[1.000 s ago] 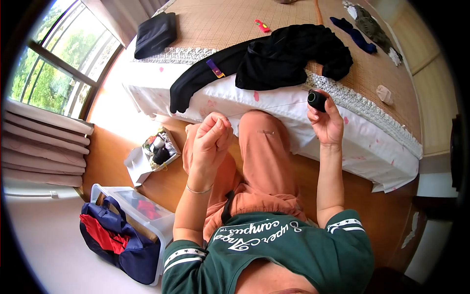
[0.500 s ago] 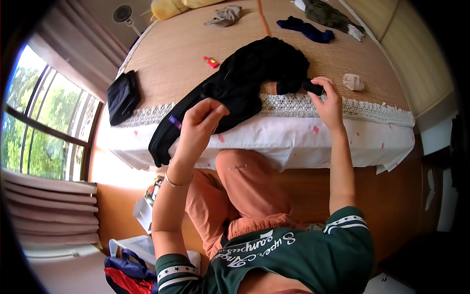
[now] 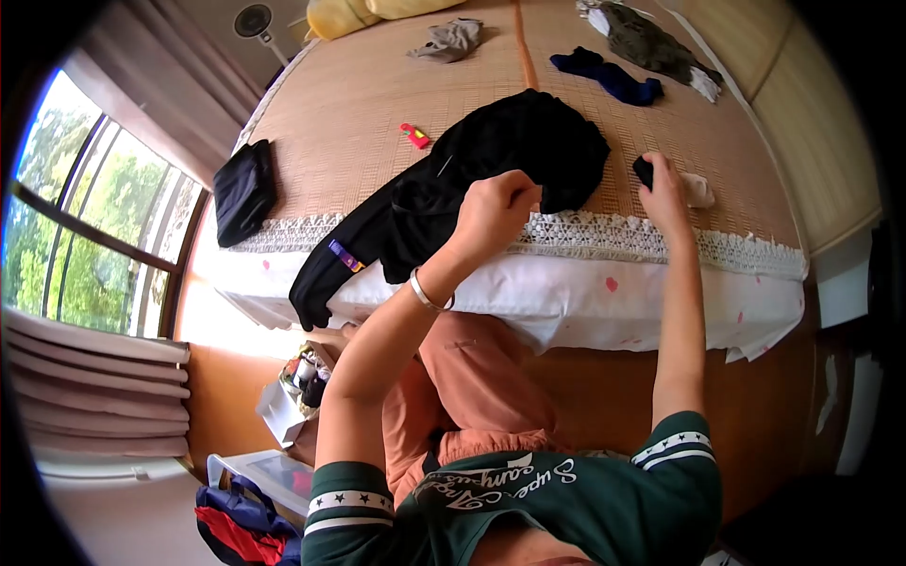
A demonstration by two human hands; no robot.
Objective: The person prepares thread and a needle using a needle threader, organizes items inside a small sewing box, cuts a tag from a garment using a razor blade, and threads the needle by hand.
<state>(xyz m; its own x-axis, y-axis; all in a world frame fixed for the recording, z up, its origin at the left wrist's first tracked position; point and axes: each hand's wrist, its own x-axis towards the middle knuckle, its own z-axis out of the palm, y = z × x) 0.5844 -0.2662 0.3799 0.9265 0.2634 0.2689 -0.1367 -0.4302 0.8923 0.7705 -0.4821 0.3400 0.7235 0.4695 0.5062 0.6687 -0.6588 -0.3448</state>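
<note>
My left hand (image 3: 495, 212) is closed in a pinch above the near edge of the black garment (image 3: 444, 189); what its fingertips hold is too small to make out. In my right hand (image 3: 668, 193) is a small black object (image 3: 644, 171), held over the bed's lace edge, beside a crumpled pale cloth (image 3: 698, 191). The black garment lies spread over the mat and hangs down the bed's side at the left. A purple item (image 3: 345, 256) rests on its long narrow part. Behind the garment is a small red item (image 3: 414, 136).
On the bed mat (image 3: 330, 113) are a folded black cloth (image 3: 244, 193), a grey cloth (image 3: 449, 41), a navy cloth (image 3: 609, 75) and a dark green garment (image 3: 651, 42). An open box (image 3: 283, 415) and a blue and red bag (image 3: 247, 524) stand at lower left.
The view has tilted up to show more of the bed. My left hand has moved right and forward, over the garment. My right hand has moved right with the black object, towards the pale cloth.
</note>
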